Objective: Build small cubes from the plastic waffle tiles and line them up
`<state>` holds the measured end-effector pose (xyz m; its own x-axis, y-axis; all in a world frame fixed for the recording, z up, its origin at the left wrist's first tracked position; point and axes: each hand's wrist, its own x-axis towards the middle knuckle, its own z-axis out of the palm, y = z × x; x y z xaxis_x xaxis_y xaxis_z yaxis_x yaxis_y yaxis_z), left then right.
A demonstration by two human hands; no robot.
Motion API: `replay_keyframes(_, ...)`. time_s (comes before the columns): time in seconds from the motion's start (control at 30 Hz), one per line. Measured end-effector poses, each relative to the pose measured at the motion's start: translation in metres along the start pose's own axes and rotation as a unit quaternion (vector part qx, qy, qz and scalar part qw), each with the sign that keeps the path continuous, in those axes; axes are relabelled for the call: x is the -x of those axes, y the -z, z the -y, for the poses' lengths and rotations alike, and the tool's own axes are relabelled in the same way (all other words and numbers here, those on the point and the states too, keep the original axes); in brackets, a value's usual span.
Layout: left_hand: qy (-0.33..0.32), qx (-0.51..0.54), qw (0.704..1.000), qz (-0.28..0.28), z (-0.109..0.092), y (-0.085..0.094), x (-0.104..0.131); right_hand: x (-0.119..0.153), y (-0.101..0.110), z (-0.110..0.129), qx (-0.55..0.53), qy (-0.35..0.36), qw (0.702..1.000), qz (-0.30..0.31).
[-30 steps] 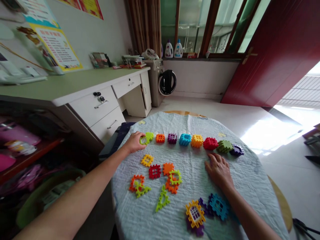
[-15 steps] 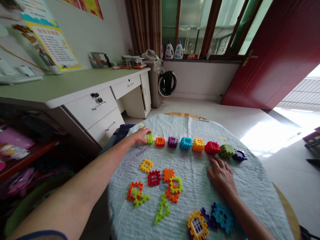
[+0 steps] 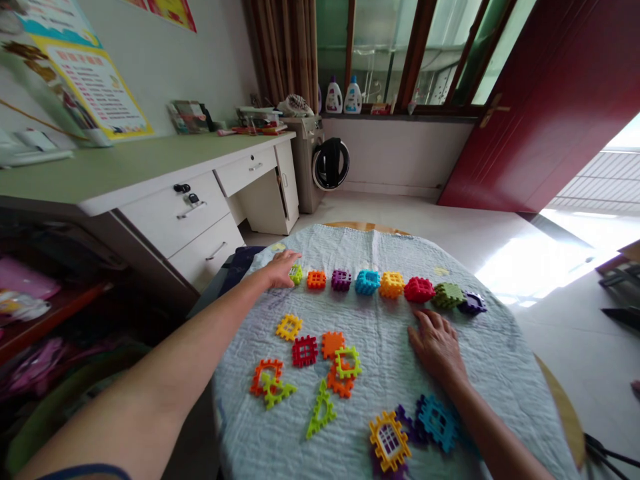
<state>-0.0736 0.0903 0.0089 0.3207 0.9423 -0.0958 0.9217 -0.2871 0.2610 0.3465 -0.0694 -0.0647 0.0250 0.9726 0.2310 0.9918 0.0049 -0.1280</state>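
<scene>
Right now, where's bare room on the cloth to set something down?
Bare cloth lies between the lime square and the right hand, and beyond the block row. Crowded: overlapping pieces beside the right forearm, and the row's right end.

We look from one head-worn camera, facing forward and down over the near, cloth-covered surface, which fills the lower middle of the frame; well beyond it, we see the window at upper centre.

Eight toy stacks in one row, two lime triangular pieces, two white bottles and one red door
</scene>
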Motion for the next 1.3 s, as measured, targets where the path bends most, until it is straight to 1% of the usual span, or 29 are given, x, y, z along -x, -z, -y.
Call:
replay_keyframes(0.1,-0.021,-0.007,0.999,-0.040,-0.025,0.004,0.023,0.000,0.002,0.001,0.006,-0.001,1.000,0.006)
replay_keyframes(0.17,-0.062,0.002,0.997,-0.041,-0.048,0.002,0.045,0.000,0.003,0.002,0.007,-0.002,1.000,0.011)
replay_keyframes(0.23,-0.109,0.011,0.994,-0.029,-0.072,-0.006,0.073,-0.001,0.003,0.003,0.006,-0.003,1.000,0.013)
replay_keyframes(0.3,-0.135,0.030,0.990,-0.018,-0.095,-0.021,0.103,0.000,0.003,0.003,0.005,-0.004,1.000,0.015)
replay_keyframes(0.33,-0.137,0.041,0.990,-0.016,-0.104,-0.031,0.117,0.000,0.004,0.003,0.004,-0.004,1.000,0.018)
replay_keyframes(0.37,-0.136,0.050,0.989,-0.009,-0.113,-0.041,0.131,0.000,0.004,0.004,0.003,-0.004,1.000,0.021)
replay_keyframes(0.43,-0.119,0.068,0.990,-0.013,-0.126,-0.063,0.156,0.000,0.005,0.005,0.002,-0.006,1.000,0.026)
replay_keyframes(0.5,-0.103,0.091,0.990,-0.036,-0.136,-0.083,0.174,0.000,0.007,0.006,0.002,-0.009,1.000,0.030)
replay_keyframes(0.57,-0.087,0.112,0.986,-0.083,-0.145,-0.098,0.186,0.000,0.008,0.006,0.004,-0.013,0.999,0.033)
replay_keyframes(0.63,-0.087,0.123,0.980,-0.132,-0.157,-0.105,0.194,0.000,0.008,0.007,0.006,-0.018,0.999,0.036)
replay_keyframes(0.7,-0.120,0.124,0.973,-0.154,-0.173,-0.105,0.200,0.000,0.008,0.008,0.005,-0.022,0.999,0.038)
replay_keyframes(0.77,-0.186,0.113,0.966,-0.137,-0.193,-0.103,0.205,0.000,0.008,0.008,0.004,-0.025,0.999,0.039)
replay_keyframes(0.87,-0.300,0.079,0.947,-0.079,-0.225,-0.103,0.211,0.000,0.007,0.009,0.001,-0.026,0.999,0.034)
replay_keyframes(0.97,-0.390,0.039,0.919,-0.044,-0.249,-0.115,0.208,0.000,0.006,0.009,-0.007,-0.028,0.999,0.034)
replay_keyframes(1.03,-0.418,0.012,0.907,-0.038,-0.256,-0.125,0.200,0.000,0.006,0.009,-0.014,-0.032,0.999,0.038)
replay_keyframes(1.1,-0.407,-0.012,0.912,-0.055,-0.256,-0.132,0.191,0.000,0.006,0.008,-0.017,-0.034,0.998,0.042)
replay_keyframes(1.17,-0.361,-0.036,0.928,-0.086,-0.252,-0.134,0.182,-0.001,0.005,0.008,-0.019,-0.036,0.998,0.045)
replay_keyframes(1.23,-0.311,-0.052,0.942,-0.113,-0.250,-0.130,0.176,-0.002,0.004,0.007,-0.022,-0.040,0.998,0.051)
replay_keyframes(1.3,-0.292,-0.052,0.947,-0.126,-0.254,-0.125,0.175,-0.002,0.004,0.006,-0.031,-0.045,0.997,0.059)
